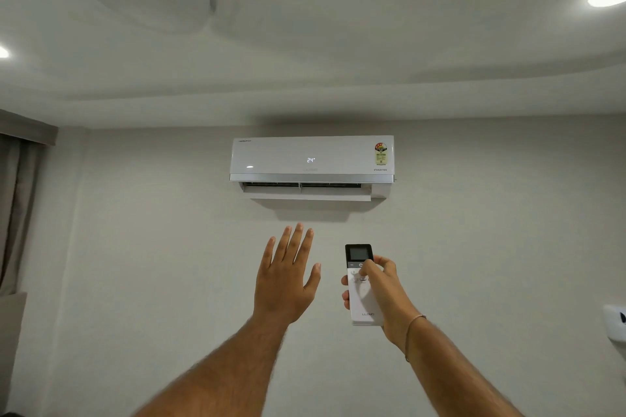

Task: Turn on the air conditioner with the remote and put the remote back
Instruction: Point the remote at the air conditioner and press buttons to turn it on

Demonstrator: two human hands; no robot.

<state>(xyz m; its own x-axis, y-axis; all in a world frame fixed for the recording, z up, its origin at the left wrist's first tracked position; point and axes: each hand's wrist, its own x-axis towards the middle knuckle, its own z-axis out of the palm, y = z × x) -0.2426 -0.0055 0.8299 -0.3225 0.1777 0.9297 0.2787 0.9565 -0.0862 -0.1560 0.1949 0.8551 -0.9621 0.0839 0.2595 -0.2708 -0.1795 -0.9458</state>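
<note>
Up on the wall, split air conditioner [311,159], wide and white, front panel lit with a 24, bottom flap [310,195] swung open below the silver trim. Looks switched on already, judging by display and open flap, so first half of the task probably done. Sticker [380,152] at the top right corner of the casing, INVERTER lettering beneath it.

Lower down, left hand [288,281] raised flat, fingers spread wide, palm toward the wall, holding nothing. Held under the unit, perhaps feeling for airflow; only a guess.

Beside it, right hand [379,284], grip closed around the remote [361,294], fingers wrapped behind the body, thumb [367,269] pressed on the buttons just under the dark screen. Thin bracelet [415,332] on that wrist.

Remote held upright, top aimed at the unit, well below it. Slim white bar with a black head: likely light, rigid plastic, smooth and a touch slippery, nothing to squash but liable to crack or spill its batteries if dropped. Best held as now, round the lower middle, sides pinched, thumb free for keys, screen end clear.

Off at the right edge, a white wall fitting [614,320], partly cut off; possibly the remote's holder, cannot tell. Putting the remote back not yet done.
</note>
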